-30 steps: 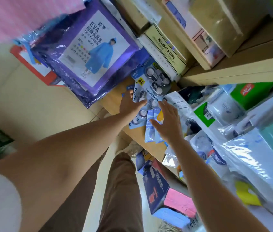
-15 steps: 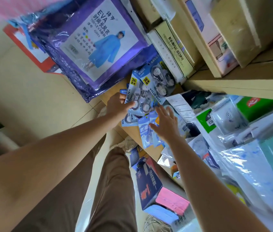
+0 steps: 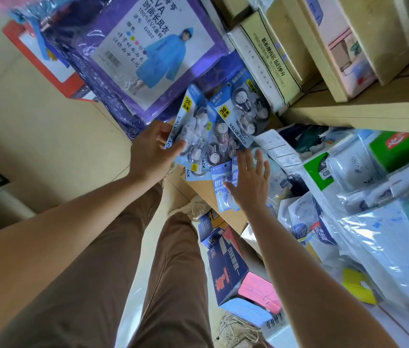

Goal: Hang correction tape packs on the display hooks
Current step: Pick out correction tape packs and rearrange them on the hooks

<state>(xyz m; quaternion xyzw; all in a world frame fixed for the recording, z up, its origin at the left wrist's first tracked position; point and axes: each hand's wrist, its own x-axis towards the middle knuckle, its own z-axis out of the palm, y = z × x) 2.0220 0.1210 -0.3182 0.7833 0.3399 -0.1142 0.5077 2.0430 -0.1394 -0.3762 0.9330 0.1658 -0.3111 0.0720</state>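
Tape packs at the end of the shelf

We've got a purple bag (image 3: 148,54) with a blue raincoat card inside, hanging right above the blue correction tape packs (image 3: 240,116). Our left hand (image 3: 152,153) pinches the lower left edge of the front pack (image 3: 196,126), which overlaps the others. Our right hand (image 3: 248,183) is spread flat, fingers wide, just below them over two smaller blue packs (image 3: 222,190).
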